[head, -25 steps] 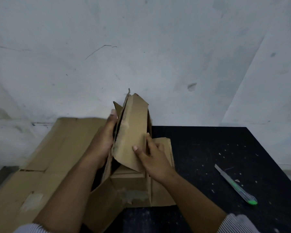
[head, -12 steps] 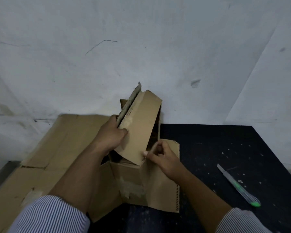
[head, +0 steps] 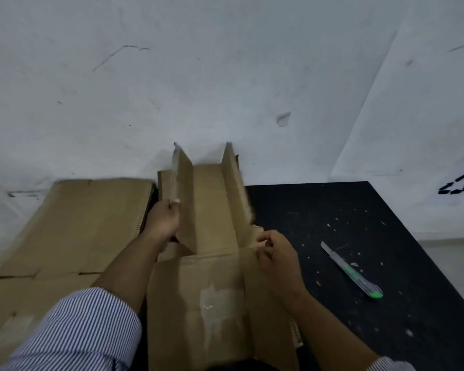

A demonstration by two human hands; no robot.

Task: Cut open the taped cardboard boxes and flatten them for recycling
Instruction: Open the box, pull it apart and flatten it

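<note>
A small brown cardboard box (head: 212,210) lies spread open on the black table (head: 332,223), its far panels standing up like a trough and its near panel (head: 198,303) flat with torn tape marks. My left hand (head: 165,219) grips the upright left flap. My right hand (head: 275,253) pinches the torn lower edge of the right flap. A larger flattened cardboard sheet (head: 73,223) lies to the left, under my left arm.
A utility knife (head: 351,271) with a green end lies on the table to the right of my right hand, blade pointing away. White walls close the back and right. A recycling symbol (head: 457,184) marks the right wall. Paper scraps dot the table.
The folded box has been pulled apart: its flaps, pressed together before, now stand spread on both sides. My left hand moved to the left flap, my right hand to the right flap.
</note>
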